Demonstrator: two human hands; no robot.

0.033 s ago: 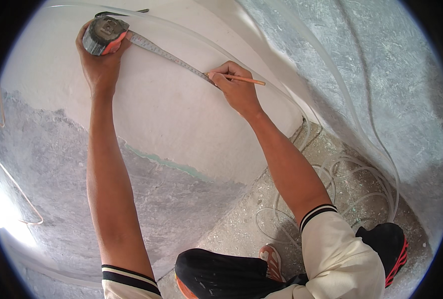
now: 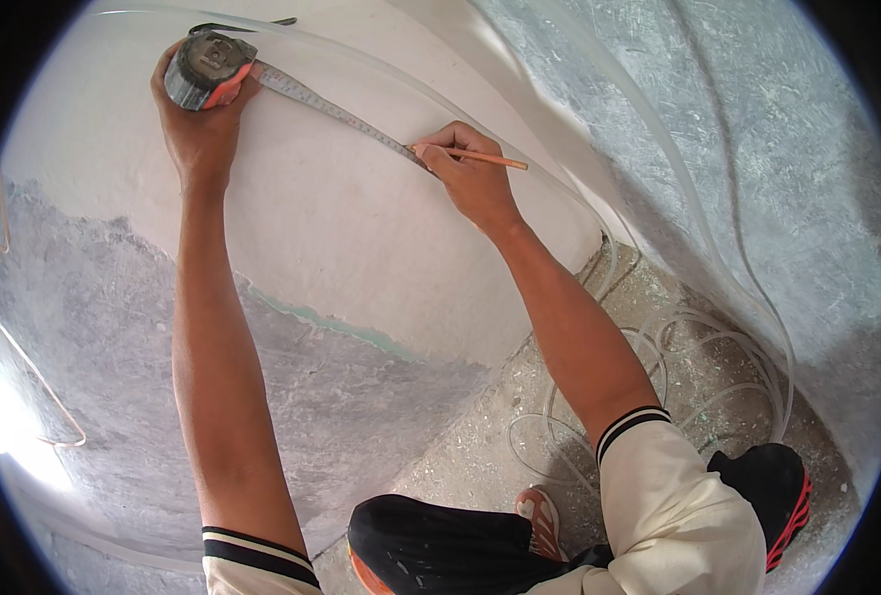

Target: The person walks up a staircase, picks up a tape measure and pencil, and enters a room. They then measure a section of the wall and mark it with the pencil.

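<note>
My left hand (image 2: 202, 134) is closed around a worn black and red tape measure (image 2: 210, 69) at the upper left, holding it against the white wall (image 2: 361, 228). The metal tape blade (image 2: 331, 111) runs out from the case, down and to the right along the wall. At the blade's lower right stretch is my right hand (image 2: 470, 178). It pinches an orange pencil (image 2: 490, 158), whose tip lies at the edge of the blade. My right fingers cover the blade beyond that, so its end is hidden.
Clear flexible tubing (image 2: 659, 129) crosses the top and hangs down the grey wall (image 2: 788, 129) on the right. More of it lies in loops on the speckled floor (image 2: 480, 436). Thin bent cables (image 2: 39, 377) come out at the left. My knee (image 2: 431, 540) and shoe (image 2: 540, 521) are below.
</note>
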